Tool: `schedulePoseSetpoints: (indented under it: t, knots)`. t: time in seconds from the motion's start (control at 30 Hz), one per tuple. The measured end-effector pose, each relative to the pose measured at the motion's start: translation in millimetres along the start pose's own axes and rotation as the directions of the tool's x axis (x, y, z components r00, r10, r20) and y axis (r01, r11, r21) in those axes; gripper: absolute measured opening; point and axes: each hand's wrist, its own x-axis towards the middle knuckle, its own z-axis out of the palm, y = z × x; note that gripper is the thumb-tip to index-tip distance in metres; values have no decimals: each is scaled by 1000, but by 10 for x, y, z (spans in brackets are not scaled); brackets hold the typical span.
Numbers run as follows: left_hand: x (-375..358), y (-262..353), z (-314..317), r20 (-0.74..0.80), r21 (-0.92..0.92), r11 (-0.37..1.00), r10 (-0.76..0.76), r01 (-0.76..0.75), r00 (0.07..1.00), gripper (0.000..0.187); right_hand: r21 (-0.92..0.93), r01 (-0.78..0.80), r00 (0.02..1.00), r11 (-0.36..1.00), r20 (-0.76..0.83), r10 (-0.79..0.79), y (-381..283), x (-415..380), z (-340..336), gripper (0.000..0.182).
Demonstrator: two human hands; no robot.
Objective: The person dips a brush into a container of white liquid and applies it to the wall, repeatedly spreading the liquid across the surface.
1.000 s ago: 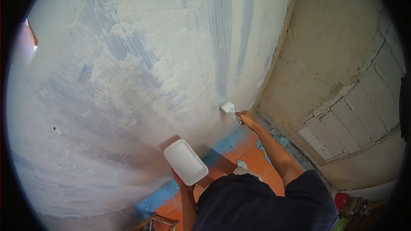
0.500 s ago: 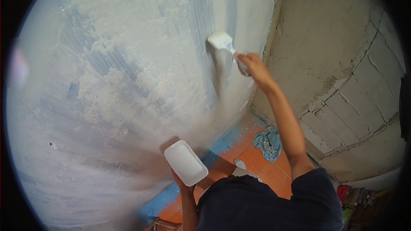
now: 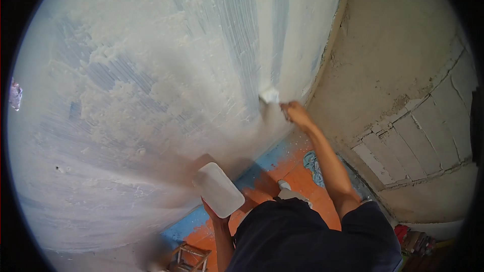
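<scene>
My right hand (image 3: 297,115) is closed round the handle of a wide white paintbrush (image 3: 269,95), whose bristles are against the wall (image 3: 166,85). The wall carries uneven white paint with bluish-grey streaks around the brush. Lower down, my left hand (image 3: 217,212) holds a white rectangular tray (image 3: 219,190) from below, close to the wall. The fingers under the tray are mostly hidden.
A bare, cracked wall (image 3: 388,70) meets the painted one at the right. On the orange floor (image 3: 322,202), blue along its edge, lies a crumpled cloth (image 3: 313,167). A small wooden stool (image 3: 190,257) stands at the bottom, and stacked items (image 3: 417,242) lie at the lower right.
My right hand has moved the brush down along the wall. The left hand still holds the tray in nearly the same place. The view has shifted slightly, showing more of the stool.
</scene>
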Motion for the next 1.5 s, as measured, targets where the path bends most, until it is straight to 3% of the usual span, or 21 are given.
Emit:
schedulePoseSetpoints:
  t: [0.07, 0.13, 0.17, 0.23, 0.27, 0.4, 0.47, 0.53, 0.6, 0.67, 0.77, 0.83, 0.9, 1.0, 1.03, 1.13, 1.2, 1.3, 1.37, 1.4, 1.5]
  knots:
    - [-23, -50, -123, -20, -18, 1000, -4, 3, 1000, 64, -32, 140, 990, 990, 26, -139, -662, -153, -227, 36]
    - [46, -104, -308, -29, -64, 998, -18, 16, 999, 74, 113, 286, 952, 951, 81, -296, -1087, -273, -380, 37]
    - [25, -119, -124, 62, -47, 998, -47, 50, 997, 77, 188, 353, 922, 917, 99, -375, -1148, -280, -395, 37]
    - [-18, -221, 448, 238, -7, 994, -107, 111, 965, 83, 254, 326, 930, 911, 89, -357, -965, -209, -260, 38]
    - [-17, -276, 443, 236, -27, 994, -99, 108, 967, 85, 287, 313, 933, 905, 84, -349, -805, -158, -185, 38]
    - [4, -437, 430, 156, -65, 996, -51, 62, 986, 85, 287, 202, 963, 936, 116, -243, 1017, 266, 387, 41]
    - [18, -485, 488, 129, -81, 996, -38, 49, 991, 84, 402, -30, 966, 915, 248, -77, 1839, 340, 598, 43]
    - [19, -533, 563, 144, -118, 990, -65, 82, 987, 87, 295, -141, 957, 945, 285, 53, 2770, 525, 737, 44]
    - [18, -541, 637, 149, -67, 990, -115, 126, 982, 90, 96, -233, 940, 968, 277, 198, 3072, 506, 826, 45]
    - [-17, -577, 604, 138, -32, 987, -149, 154, 979, 92, -193, -289, 922, 938, 209, 327, 2979, 536, 774, 46]
    - [44, -632, 546, 140, -7, 987, -157, 160, 978, 92, 2, -68, 980, 998, 185, 66, 1980, 363, 520, 46]
    - [53, -792, 818, 175, -31, 986, -155, 163, 972, 92, 222, -16, 976, 975, 215, -33, 1349, 222, 343, 43]
    - [85, -877, 754, 100, -30, 987, -154, 158, 983, 93, 434, -1, 951, 901, 279, -133, 592, -49, 69, 37]
    - [107, -966, 714, 92, -55, 984, -163, 168, 982, 93, 436, 228, 916, 871, 208, -343, 170, -166, -101, 36]
    - [116, -992, 727, 111, -67, 982, -169, 177, 979, 93, 431, 203, 917, 879, 230, -325, 234, -110, -77, 36]
    - [124, -1077, 742, 122, -62, 985, -151, 160, 981, 95, 441, 130, 926, 888, 266, -268, 886, 240, 158, 37]
    - [79, -1151, 827, 96, -76, 987, -134, 141, 986, 97, 483, 63, 933, 873, 282, -223, 1790, 492, 432, 36]
    - [29, -1276, 914, 114, -85, 990, -102, 112, 988, 101, 341, -175, 913, 924, 408, 22, 3166, 712, 647, 39]
    - [-20, -1335, 953, 141, -30, 997, -72, 77, 987, 103, 146, -252, 913, 957, 365, 184, 3733, 824, 729, 41]
    - [-56, -1355, 973, 154, 23, 998, -56, 53, 986, 104, 48, -294, 906, 955, 332, 262, 3863, 832, 758, 42]
    - [-166, -1414, 1013, 126, 34, 998, -50, 46, 991, 105, -8, -181, 925, 983, 338, 174, 3218, 780, 551, 43]
